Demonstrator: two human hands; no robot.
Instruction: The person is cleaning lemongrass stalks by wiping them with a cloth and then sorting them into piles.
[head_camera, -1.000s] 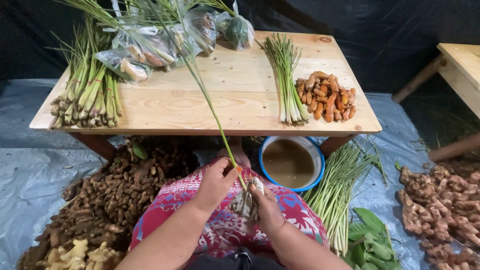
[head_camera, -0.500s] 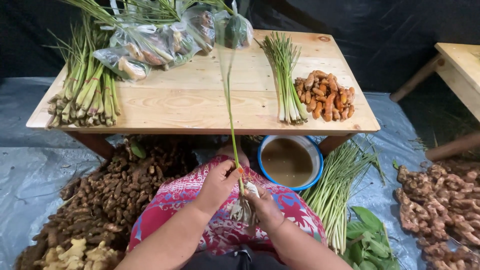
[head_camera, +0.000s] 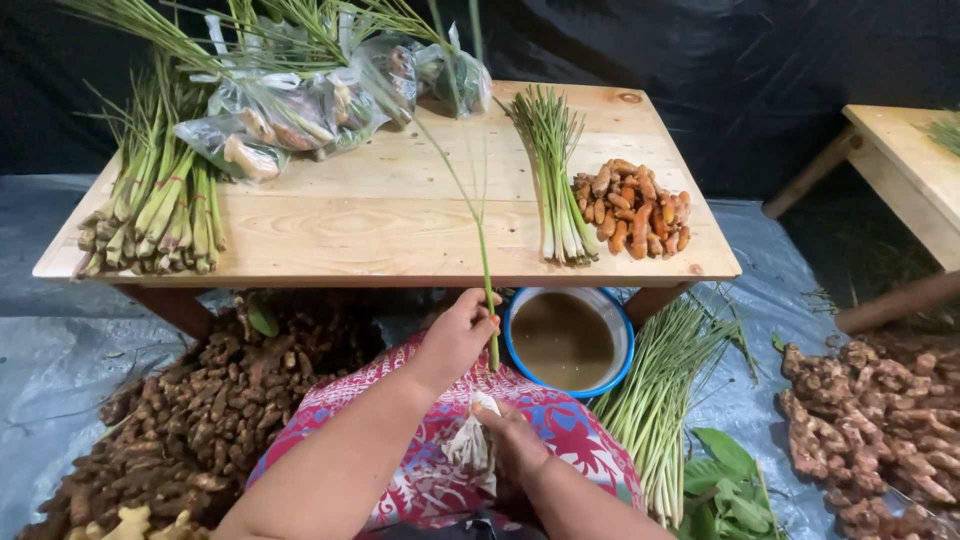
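Seated at ground level, lap covered by a red patterned cloth (head_camera: 560, 440). Right hand (head_camera: 515, 440) low over the lap, fingers closed around the pale, papery root end of a lemongrass stalk (head_camera: 483, 250); a second ago both hands were bunched together at that base. Left hand (head_camera: 458, 335) has since slid up and away, now pinched shut on the green stem just below the table edge, so the stalk runs nearly upright from lap to well above the tabletop; earlier it leaned left, then straightened. My reading: the stalk is being drawn out taut between the two hands, outer sheath likely being stripped or cleaned at the base. Just right of the left hand, a blue-rimmed basin (head_camera: 566, 340) of murky brown water on the tarp. Beside that, a loose bundle of lemongrass (head_camera: 660, 390) on the ground, leaves below it. Heaps of brown rhizomes (head_camera: 190, 420) left, more far right. On the wooden table (head_camera: 380, 230): trimmed lemongrass (head_camera: 555, 190), orange turmeric pile (head_camera: 635, 208), thicker stalks (head_camera: 160, 215) at left, plastic bags (head_camera: 300, 105) behind.
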